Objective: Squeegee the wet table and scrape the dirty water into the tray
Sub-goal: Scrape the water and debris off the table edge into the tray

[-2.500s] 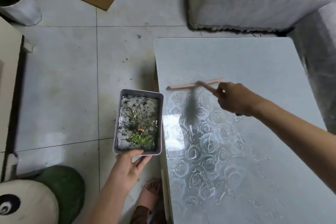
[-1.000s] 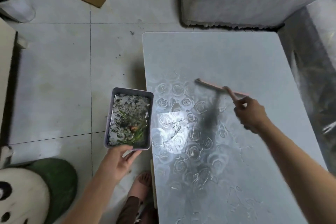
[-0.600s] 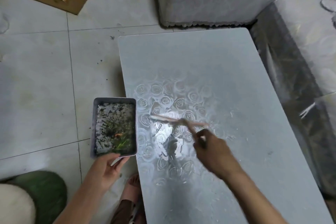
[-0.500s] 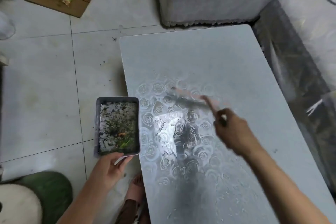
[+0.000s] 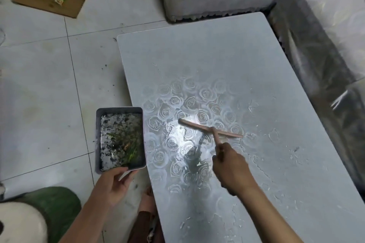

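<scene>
Fingers (image 5: 218, 162) of right hand (image 5: 231, 165) wrapped round squeegee (image 5: 209, 129) handle | left hand (image 5: 116, 181) pinching tray (image 5: 97, 138) rim | we judge squeegee light, stiff, best gripped by handle; tray sloshy

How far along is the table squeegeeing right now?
Done: the tray already holds dirty water and debris. In hand: the right hand holds the squeegee mid-table, and the left hand holds the tray at the left edge of the table. Left: water streaks and droplets cover the near and right side.
</scene>
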